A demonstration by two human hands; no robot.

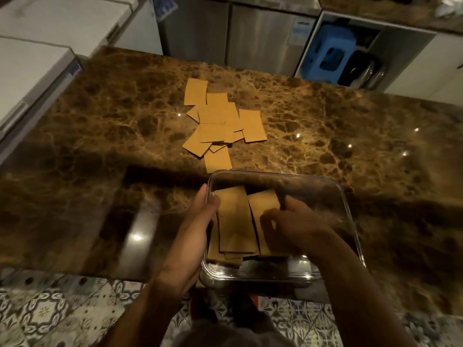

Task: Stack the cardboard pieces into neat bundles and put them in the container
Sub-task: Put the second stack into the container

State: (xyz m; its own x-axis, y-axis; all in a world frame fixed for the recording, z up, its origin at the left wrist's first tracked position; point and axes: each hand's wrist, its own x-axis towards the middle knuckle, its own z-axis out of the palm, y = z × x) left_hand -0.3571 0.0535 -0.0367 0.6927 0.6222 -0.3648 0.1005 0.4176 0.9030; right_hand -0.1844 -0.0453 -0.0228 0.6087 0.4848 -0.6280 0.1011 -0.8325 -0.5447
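A clear plastic container (pixel 350 221) stands at the near edge of the brown marble counter. Inside it lie several tan cardboard pieces (pixel 235 221) in two rough stacks, side by side. My left hand (pixel 198 226) grips the container's left wall, thumb over the rim beside the left stack. My right hand (pixel 288 226) reaches inside, fingers curled on the right cardboard stack (pixel 263 201). Farther back on the counter a loose pile of cardboard pieces (pixel 218 121) lies scattered and overlapping.
The marble counter (pixel 100 146) stretches wide on both sides. White appliances stand at the left, steel cabinet doors (pixel 225 33) behind, and a blue stool (pixel 330 51) sits in an open shelf at the back right. Patterned floor tiles show below the counter edge.
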